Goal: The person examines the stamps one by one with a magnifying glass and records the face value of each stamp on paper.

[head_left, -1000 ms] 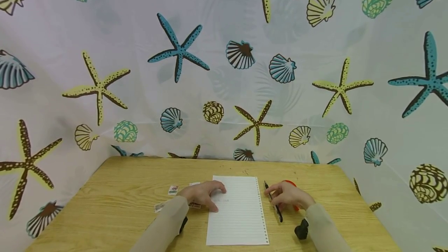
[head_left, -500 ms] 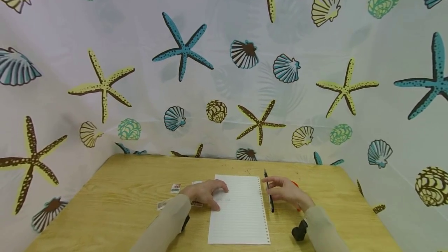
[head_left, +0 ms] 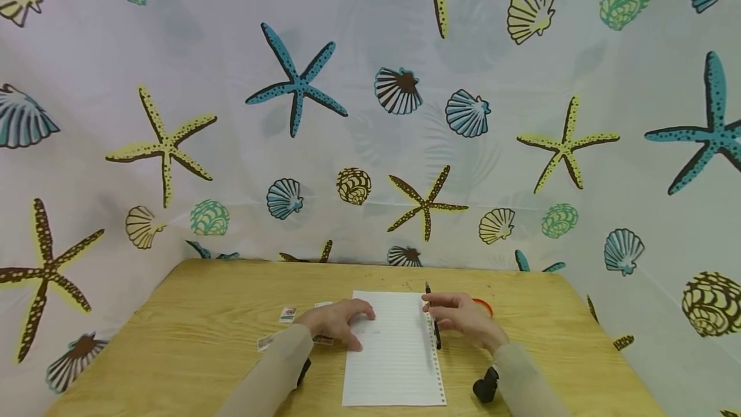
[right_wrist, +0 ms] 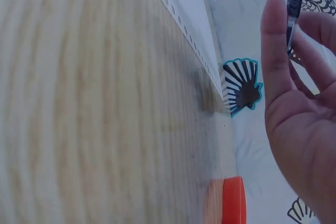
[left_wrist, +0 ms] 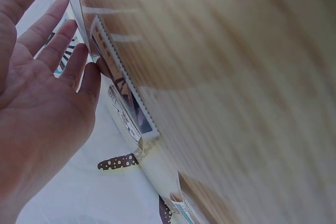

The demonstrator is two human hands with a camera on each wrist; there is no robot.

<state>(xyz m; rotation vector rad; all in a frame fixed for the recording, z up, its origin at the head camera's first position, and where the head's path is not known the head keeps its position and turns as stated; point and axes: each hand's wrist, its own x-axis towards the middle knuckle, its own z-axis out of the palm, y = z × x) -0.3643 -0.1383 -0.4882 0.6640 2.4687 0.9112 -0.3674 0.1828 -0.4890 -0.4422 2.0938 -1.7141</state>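
A lined sheet of paper (head_left: 393, 372) with punched holes down its right side lies on the wooden table, bearing a little faint writing near its upper left. My left hand (head_left: 336, 319) rests at the paper's left edge, thumb and fingers spread apart; the left wrist view shows the fingers loosely extended. My right hand (head_left: 463, 319) pinches a black pen (head_left: 437, 334) between thumb and fingers, over the row of holes. In the right wrist view the pen (right_wrist: 295, 3) has a clear barrel section, and its upper part runs out of frame.
Several postage stamps (head_left: 287, 314) lie left of the paper, some partly hidden by the left hand and sleeve. A red, round-edged object (head_left: 483, 306) sits behind the right hand. A shell-and-starfish curtain (head_left: 370, 147) surrounds the table (head_left: 191, 340) at the back and sides.
My right hand has picked the pen up from the table and carried it left to the paper's holed edge, turning it more upright. The left hand stays in place.
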